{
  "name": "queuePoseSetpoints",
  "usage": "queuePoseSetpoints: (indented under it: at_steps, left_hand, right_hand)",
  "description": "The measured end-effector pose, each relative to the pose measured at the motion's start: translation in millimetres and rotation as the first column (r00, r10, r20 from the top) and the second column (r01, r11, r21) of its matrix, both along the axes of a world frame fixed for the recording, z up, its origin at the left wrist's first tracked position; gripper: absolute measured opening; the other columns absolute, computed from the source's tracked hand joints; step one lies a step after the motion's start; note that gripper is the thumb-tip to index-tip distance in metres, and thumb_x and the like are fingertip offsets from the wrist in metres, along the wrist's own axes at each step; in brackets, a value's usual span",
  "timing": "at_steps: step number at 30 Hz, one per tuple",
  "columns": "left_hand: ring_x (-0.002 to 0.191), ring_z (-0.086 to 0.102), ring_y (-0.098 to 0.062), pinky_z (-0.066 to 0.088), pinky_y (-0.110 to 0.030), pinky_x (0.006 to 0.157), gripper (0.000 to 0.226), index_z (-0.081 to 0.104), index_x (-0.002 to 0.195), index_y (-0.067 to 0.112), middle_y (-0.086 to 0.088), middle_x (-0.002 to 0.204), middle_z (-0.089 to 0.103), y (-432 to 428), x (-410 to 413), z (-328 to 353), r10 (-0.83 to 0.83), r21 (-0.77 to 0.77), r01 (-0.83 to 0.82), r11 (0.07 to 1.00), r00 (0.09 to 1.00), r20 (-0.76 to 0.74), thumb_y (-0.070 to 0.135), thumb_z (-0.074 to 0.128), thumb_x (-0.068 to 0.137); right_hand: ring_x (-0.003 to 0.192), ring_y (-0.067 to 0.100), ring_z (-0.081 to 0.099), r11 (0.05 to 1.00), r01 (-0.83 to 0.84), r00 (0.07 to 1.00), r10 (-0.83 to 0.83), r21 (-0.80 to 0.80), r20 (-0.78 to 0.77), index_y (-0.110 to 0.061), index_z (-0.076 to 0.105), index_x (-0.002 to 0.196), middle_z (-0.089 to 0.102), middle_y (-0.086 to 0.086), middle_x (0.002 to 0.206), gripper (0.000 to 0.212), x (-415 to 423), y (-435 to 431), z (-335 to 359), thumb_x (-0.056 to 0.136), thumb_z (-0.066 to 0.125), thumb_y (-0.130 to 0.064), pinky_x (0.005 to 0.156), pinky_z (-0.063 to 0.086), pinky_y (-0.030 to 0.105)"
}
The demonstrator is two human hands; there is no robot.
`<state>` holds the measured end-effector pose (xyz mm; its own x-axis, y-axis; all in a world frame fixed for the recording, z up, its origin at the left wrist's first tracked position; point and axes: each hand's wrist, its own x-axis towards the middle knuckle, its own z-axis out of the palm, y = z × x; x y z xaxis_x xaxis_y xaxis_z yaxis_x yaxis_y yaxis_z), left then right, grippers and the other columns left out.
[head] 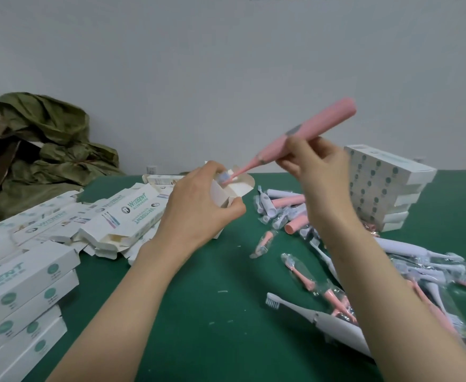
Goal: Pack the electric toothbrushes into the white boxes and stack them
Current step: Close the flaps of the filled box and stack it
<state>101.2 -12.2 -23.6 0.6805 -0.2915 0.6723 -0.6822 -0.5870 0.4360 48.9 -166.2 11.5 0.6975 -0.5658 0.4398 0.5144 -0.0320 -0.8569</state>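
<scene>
My right hand [318, 164] grips a pink electric toothbrush [311, 130] near its neck, handle end raised to the upper right. Its brush head points down-left into the open mouth of a white box [236, 186]. My left hand [198, 205] holds that box, fingers curled round its open end with the flaps spread. A white toothbrush [320, 319] lies on the green table [198, 312] under my right forearm. Loose pink and white toothbrushes and bagged brush heads [284, 210] are heaped to the right.
Closed white boxes are stacked at the back right [383, 186] and at the near left [19, 293]. Open, unfilled boxes [127, 213] lie scattered left of centre. A crumpled green bag [47, 150] sits at the back left against the wall.
</scene>
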Motion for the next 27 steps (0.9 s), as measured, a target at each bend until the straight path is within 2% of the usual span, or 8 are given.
queuePoseSetpoints:
  at_steps: [4, 7, 11, 16, 19, 24, 25, 27]
  left_hand:
    - [0.078, 0.047, -0.007, 0.031, -0.013, 0.065, 0.042, 0.06, 0.103, 0.022, 0.01, 0.092, 0.063, -4.7, -5.7, 2.8, -0.04, -0.051, 0.041, 0.998, 0.999, 0.005, 0.038, 0.059, 0.064]
    - [0.075, 0.046, -0.007, 0.033, -0.005, 0.065, 0.032, 0.06, 0.098, 0.02, 0.01, 0.084, 0.062, -6.2, -6.7, 3.3, -0.047, -0.081, 0.046, 0.996, 0.999, -0.008, 0.03, 0.066, 0.069]
    - [0.077, 0.047, -0.005, 0.03, 0.002, 0.066, 0.047, 0.059, 0.105, 0.023, 0.012, 0.095, 0.061, -7.5, -8.0, 3.0, -0.032, -0.09, 0.03, 0.995, 0.999, -0.021, 0.041, 0.062, 0.063]
    - [0.068, 0.049, 0.0, 0.031, 0.001, 0.06, 0.05, 0.059, 0.107, 0.025, 0.017, 0.082, 0.056, -0.6, -3.7, 3.9, 0.002, -0.132, -0.008, 0.991, 0.999, -0.045, 0.042, 0.06, 0.06]
    - [0.07, 0.05, 0.005, 0.031, 0.001, 0.059, 0.05, 0.059, 0.107, 0.026, 0.016, 0.084, 0.056, 0.4, -2.1, 3.8, -0.009, -0.119, 0.004, 0.993, 0.999, -0.046, 0.043, 0.061, 0.06]
    - [0.073, 0.047, 0.016, 0.032, -0.001, 0.059, 0.041, 0.058, 0.106, 0.027, 0.021, 0.077, 0.052, -0.4, -0.3, -1.0, -0.045, -0.104, 0.039, 0.994, 0.998, -0.052, 0.034, 0.071, 0.068]
    - [0.074, 0.046, 0.018, 0.032, 0.0, 0.06, 0.041, 0.058, 0.106, 0.028, 0.022, 0.078, 0.052, 0.0, 0.4, -1.2, -0.054, -0.103, 0.049, 0.993, 0.997, -0.051, 0.034, 0.071, 0.068]
    - [0.079, 0.044, 0.02, 0.03, 0.002, 0.063, 0.04, 0.057, 0.106, 0.028, 0.021, 0.084, 0.055, 0.5, 1.4, -1.3, -0.067, -0.1, 0.062, 0.993, 0.996, -0.05, 0.033, 0.071, 0.068]
  right_hand:
    - [0.086, 0.029, 0.068, 0.971, -0.079, 0.992, 0.055, -0.225, -0.11, -0.002, 0.069, 0.088, 0.072, 0.014, 0.086, 0.012, 0.3, 17.1, -7.7, 0.082, 0.064, -0.011, 0.088, 0.053, 0.045]
    - [0.064, 0.017, 0.058, 0.858, -0.149, 0.978, 0.054, -0.492, -0.202, -0.016, 0.073, 0.088, 0.067, -0.012, 0.068, 0.011, -4.8, 20.8, -7.0, 0.08, 0.072, -0.023, 0.067, 0.05, 0.033]
    - [0.081, 0.013, 0.066, 0.915, -0.077, 0.994, 0.038, -0.396, -0.105, -0.014, 0.064, 0.107, 0.07, 0.005, 0.091, 0.027, -3.7, 12.5, -2.6, 0.083, 0.072, -0.023, 0.078, 0.054, 0.026]
    - [0.074, 0.008, 0.065, 0.901, 0.103, 0.975, -0.175, -0.422, -0.135, -0.018, 0.065, 0.09, 0.07, -0.001, 0.083, 0.004, 10.6, -19.8, -18.8, 0.091, 0.061, -0.019, 0.078, 0.055, 0.026]
    - [0.102, 0.017, 0.063, 0.615, -0.135, 0.857, -0.32, -0.777, -0.403, -0.009, 0.065, 0.111, 0.069, 0.006, 0.11, 0.026, 29.5, -30.5, -55.8, 0.089, 0.055, 0.0, 0.093, 0.046, 0.025]
    - [0.121, 0.027, 0.047, 0.043, -0.535, 0.769, -0.39, -0.844, -0.507, -0.012, 0.056, 0.126, 0.057, 0.011, 0.125, 0.041, 47.9, -23.6, -109.3, 0.09, 0.044, 0.005, 0.094, 0.041, 0.035]
    - [0.117, 0.028, 0.047, -0.027, -0.518, 0.785, -0.413, -0.855, -0.462, -0.012, 0.059, 0.122, 0.057, 0.011, 0.12, 0.035, 48.8, -22.5, -110.7, 0.092, 0.045, -0.001, 0.087, 0.04, 0.034]
    - [0.106, 0.028, 0.052, 0.025, -0.42, 0.817, -0.425, -0.907, -0.39, -0.009, 0.063, 0.11, 0.058, 0.011, 0.109, 0.025, 49.1, -21.3, -102.2, 0.093, 0.045, -0.008, 0.077, 0.04, 0.033]
